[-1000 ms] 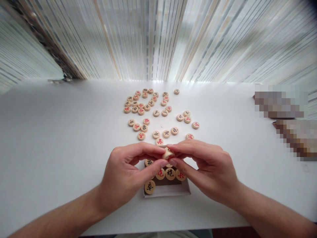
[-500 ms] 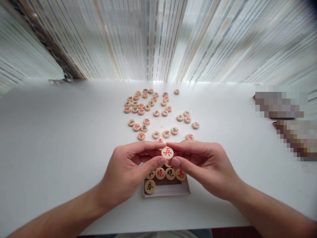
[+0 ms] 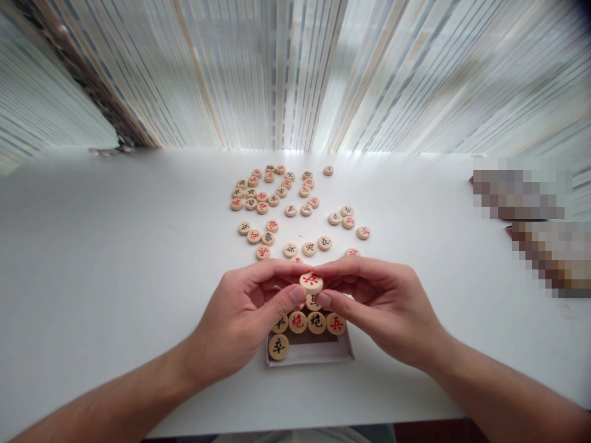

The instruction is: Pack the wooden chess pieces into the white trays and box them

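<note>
Between the fingertips of both hands is a round wooden Chinese chess piece (image 3: 311,282) with a red character, its face tilted upward. My left hand (image 3: 258,301) pinches it from the left with thumb and forefinger. From the right, my right hand (image 3: 369,295) grips it the same way. Right below them lies a shallow open box (image 3: 309,360), holding rows of pieces with red and black characters. A black-marked piece (image 3: 278,347) sits alone at the left of its front row. My hands hide the box's far part.
Many loose chess pieces (image 3: 290,211) lie scattered on the white table (image 3: 115,264) beyond my hands. Two brown, partly pixelated objects (image 3: 517,194) rest at the far right. A striped curtain (image 3: 286,80) hangs along the table's back edge.
The held piece has tipped, so its face now points more upward and its rim shows. Both hands stay nearly in place around it.
</note>
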Demonstrator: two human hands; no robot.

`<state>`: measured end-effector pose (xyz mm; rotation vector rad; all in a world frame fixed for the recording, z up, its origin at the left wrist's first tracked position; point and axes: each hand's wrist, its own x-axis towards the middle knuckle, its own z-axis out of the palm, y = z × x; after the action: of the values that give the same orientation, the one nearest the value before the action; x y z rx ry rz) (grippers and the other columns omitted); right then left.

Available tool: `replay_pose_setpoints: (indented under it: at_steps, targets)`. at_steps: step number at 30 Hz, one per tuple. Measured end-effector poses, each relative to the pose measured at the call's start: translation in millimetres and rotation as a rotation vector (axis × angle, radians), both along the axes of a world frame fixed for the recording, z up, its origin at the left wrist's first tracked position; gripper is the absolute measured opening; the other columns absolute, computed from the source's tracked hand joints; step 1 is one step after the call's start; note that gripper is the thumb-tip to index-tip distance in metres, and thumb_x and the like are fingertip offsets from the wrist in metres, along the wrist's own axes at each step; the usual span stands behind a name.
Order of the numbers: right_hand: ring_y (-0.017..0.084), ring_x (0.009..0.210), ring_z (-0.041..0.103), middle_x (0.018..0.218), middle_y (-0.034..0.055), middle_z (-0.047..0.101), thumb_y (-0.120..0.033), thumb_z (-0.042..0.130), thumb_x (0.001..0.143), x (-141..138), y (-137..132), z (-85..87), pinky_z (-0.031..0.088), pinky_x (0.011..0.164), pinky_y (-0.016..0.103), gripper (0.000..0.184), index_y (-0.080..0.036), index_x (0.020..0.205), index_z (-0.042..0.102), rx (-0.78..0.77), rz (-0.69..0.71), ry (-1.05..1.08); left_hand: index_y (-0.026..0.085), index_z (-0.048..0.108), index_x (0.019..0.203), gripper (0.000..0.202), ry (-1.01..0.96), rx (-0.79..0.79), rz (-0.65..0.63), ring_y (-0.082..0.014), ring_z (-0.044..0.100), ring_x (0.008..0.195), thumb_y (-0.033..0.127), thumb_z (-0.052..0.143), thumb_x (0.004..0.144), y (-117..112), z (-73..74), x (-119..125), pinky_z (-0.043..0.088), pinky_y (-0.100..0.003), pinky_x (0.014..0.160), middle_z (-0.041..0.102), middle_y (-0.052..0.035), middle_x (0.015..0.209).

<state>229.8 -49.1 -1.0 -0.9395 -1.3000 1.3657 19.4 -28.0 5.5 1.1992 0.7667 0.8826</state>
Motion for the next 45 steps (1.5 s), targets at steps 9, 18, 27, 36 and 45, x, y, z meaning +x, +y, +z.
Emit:
replay_pose_setpoints:
  at_steps: [9,18,27,36,45]
  targets:
    - [0.012,0.077,0.079,0.087,0.0013,0.085,-0.014,0.092,0.082,1.1,-0.8,0.5,0.062,0.071,0.014,0.024,-0.025,0.103,0.087,-0.048,0.012,-0.024,0.025,0.085,0.113,0.018,0.011,0.008,-0.009,-0.0102,0.080,0.086,0.020,0.079,0.097,-0.6,0.2,-0.9,0.065,-0.013,0.083,0.086,-0.0010,0.102]
    - [0.008,0.055,0.062,0.065,0.0012,0.074,-0.030,0.093,0.083,1.5,-1.6,5.9,0.052,0.053,0.016,0.018,-0.017,0.085,0.081,-0.268,0.068,0.004,0.028,0.079,0.128,0.034,0.076,0.126,-0.033,-0.0139,0.081,0.089,0.015,0.078,0.097,-5.4,-5.8,-4.2,0.066,-0.019,0.081,0.085,-0.0016,0.100]
    - [0.008,0.059,0.060,0.068,0.0001,0.071,-0.030,0.093,0.083,-0.4,-1.3,11.4,0.049,0.054,0.016,0.022,-0.015,0.082,0.077,-0.342,0.162,0.041,0.022,0.081,0.123,0.033,0.124,0.172,-0.024,-0.0144,0.080,0.081,0.013,0.081,0.092,-4.2,-5.1,-4.6,0.066,-0.020,0.076,0.085,-0.0017,0.091]
    - [0.008,0.056,0.050,0.065,-0.0026,0.061,-0.031,0.097,0.076,-1.9,-3.3,10.6,0.040,0.051,0.019,0.035,-0.015,0.077,0.067,-0.393,0.206,-0.007,0.029,0.083,0.120,0.038,0.271,0.431,-0.016,-0.0111,0.081,0.089,0.006,0.082,0.089,-5.1,-5.6,-4.8,0.062,-0.013,0.083,0.086,0.0029,0.100]
    - [0.010,0.052,0.048,0.058,-0.0032,0.057,-0.045,0.082,0.090,-0.5,-3.2,14.1,0.037,0.049,0.022,0.039,-0.017,0.073,0.062,-0.368,0.235,-0.107,0.031,0.082,0.124,0.042,0.236,0.453,-0.100,-0.0125,0.082,0.090,0.005,0.081,0.091,-5.2,0.3,-3.4,0.062,-0.016,0.083,0.087,0.0009,0.106]
